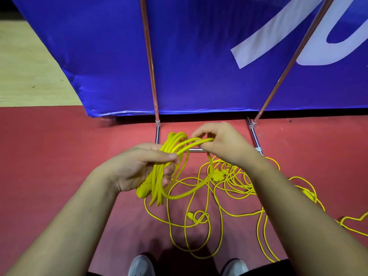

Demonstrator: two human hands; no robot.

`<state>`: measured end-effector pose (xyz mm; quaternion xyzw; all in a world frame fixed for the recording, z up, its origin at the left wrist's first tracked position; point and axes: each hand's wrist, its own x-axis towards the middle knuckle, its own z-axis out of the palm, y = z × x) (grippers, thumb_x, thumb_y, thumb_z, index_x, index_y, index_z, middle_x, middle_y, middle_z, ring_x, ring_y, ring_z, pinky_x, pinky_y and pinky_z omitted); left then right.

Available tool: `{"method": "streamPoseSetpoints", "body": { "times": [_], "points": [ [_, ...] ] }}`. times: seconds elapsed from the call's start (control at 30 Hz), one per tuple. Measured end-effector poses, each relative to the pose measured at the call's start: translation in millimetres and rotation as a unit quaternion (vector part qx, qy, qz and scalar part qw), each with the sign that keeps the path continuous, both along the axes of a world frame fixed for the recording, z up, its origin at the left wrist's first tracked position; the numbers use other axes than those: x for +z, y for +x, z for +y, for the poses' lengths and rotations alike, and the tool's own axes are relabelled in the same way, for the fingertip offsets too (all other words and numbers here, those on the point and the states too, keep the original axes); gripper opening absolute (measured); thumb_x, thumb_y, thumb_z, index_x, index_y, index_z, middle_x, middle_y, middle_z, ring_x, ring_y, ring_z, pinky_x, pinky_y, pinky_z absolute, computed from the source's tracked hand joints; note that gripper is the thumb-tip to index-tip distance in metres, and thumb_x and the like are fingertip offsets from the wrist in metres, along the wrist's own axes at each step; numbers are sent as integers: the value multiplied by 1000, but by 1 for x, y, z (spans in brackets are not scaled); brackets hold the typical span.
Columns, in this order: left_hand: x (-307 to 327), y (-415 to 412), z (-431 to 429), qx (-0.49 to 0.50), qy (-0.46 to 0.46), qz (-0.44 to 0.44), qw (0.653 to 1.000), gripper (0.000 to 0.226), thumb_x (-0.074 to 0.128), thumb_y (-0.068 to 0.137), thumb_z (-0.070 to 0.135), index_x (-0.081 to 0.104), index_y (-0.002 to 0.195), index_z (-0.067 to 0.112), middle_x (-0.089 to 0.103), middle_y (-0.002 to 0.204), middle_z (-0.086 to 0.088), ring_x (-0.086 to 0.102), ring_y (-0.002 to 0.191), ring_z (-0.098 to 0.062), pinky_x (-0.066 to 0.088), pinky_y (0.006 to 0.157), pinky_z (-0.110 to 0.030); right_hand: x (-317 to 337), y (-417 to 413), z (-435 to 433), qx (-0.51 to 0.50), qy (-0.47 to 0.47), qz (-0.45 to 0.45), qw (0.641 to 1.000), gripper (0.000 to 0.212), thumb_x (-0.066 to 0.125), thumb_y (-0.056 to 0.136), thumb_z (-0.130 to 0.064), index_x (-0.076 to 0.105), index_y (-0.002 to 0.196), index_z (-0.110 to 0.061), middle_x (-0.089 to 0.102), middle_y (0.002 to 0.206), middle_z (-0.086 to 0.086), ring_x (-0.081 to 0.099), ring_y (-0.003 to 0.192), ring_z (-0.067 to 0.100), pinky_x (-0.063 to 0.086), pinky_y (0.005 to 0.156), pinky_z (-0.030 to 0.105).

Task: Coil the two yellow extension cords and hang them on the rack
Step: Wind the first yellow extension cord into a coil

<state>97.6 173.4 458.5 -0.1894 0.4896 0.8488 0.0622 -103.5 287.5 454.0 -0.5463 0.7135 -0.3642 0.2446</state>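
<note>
Yellow cord coil (173, 139) — gripped in left hand (139, 166) | right hand (221, 144) pinches a loop (196, 141), palm down

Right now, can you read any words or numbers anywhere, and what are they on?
Nothing here can be read, so there is no text to quote.
Blue banner: only big white strokes, cut off by the picture's edge; no whole letter can be made out.
Yellow extension cords and yellow plug: no print shows.
</note>
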Motion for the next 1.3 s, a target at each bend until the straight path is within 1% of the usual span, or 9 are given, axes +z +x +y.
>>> {"method": "streamPoseSetpoints", "body": {
  "times": [0.2, 0.33, 0.47, 0.63, 0.73, 0.87, 1.0, 1.13, 1.3],
  "points": [
    [0, -4, 6, -5, -10, -18, 1000, 17, 71, 78, 20, 66, 79, 4, 46, 54, -7, 55, 46, -23, 48, 50, -28, -4, -2, 0, -2, -32, 19, 999, 25, 67, 74, 4, 75, 87, -16, 65, 74, -13, 55, 64, -7, 36, 58, 9],
    [-2, -3, 6, 16, 39, 25, 999, 31, 83, 68, 25, 61, 78, 5, 58, 60, -14, 68, 59, -32, 56, 55, -34, -8, -7, 0, -22, -17, -51, 998, 21, 68, 79, 2, 70, 85, -18, 60, 62, -20, 52, 51, -1, 36, 50, 9],
    [-1, -2, 1, 90, 20, 49, 995, 38, 86, 61, 29, 59, 76, 8, 52, 57, -6, 52, 43, -20, 47, 47, -27, -25, -25, 6, -33, 37, -143, 989, 9, 78, 80, -15, 69, 82, -17, 62, 61, -1, 50, 58, 22, 38, 56, 37],
    [-2, -1, -3, 61, 3, 6, 998, 41, 88, 58, 30, 60, 77, 7, 50, 56, -5, 55, 46, -24, 49, 50, -29, -31, -31, 12, -33, 14, -230, 972, 8, 66, 88, -8, 70, 87, -14, 62, 62, -2, 53, 58, 16, 44, 58, 28],
    [-2, 1, -5, 38, 12, -12, 999, 43, 89, 56, 29, 62, 80, 5, 51, 57, -10, 59, 48, -28, 51, 49, -30, -21, -31, 11, -39, -27, -175, 983, 17, 60, 94, -12, 74, 102, -18, 51, 58, -13, 39, 59, 16, 30, 56, 29],
    [0, 1, -3, 43, 18, -16, 999, 47, 89, 50, 24, 63, 82, 2, 52, 58, -12, 61, 51, -30, 52, 49, -31, 3, -24, 9, 27, -44, -60, 997, 22, 56, 97, -11, 73, 111, -11, 57, 68, -16, 46, 62, -2, 32, 61, 9],
    [-1, 0, -2, 47, 19, -5, 999, 45, 90, 51, 27, 68, 82, 3, 55, 60, -11, 62, 52, -28, 53, 49, -31, 20, 1, 4, 81, -65, -84, 991, 19, 62, 91, -3, 72, 107, -9, 57, 74, -14, 51, 67, -2, 36, 65, 10],
    [-2, -1, 0, 33, 10, 28, 999, 39, 85, 64, 31, 66, 86, 5, 50, 58, -3, 55, 49, -21, 49, 51, -30, 23, 23, -2, 94, -67, -131, 985, 18, 67, 87, -5, 62, 103, -10, 57, 77, 14, 53, 70, 26, 46, 67, 35],
    [-5, -1, -1, 69, 12, 56, 996, 42, 84, 66, 30, 55, 84, 6, 46, 57, -1, 47, 46, -17, 45, 51, -28, -2, 3, 0, 75, 37, -55, 995, 12, 72, 85, -15, 61, 83, -20, 55, 72, -3, 50, 65, 13, 45, 63, 36]
  ]
}}
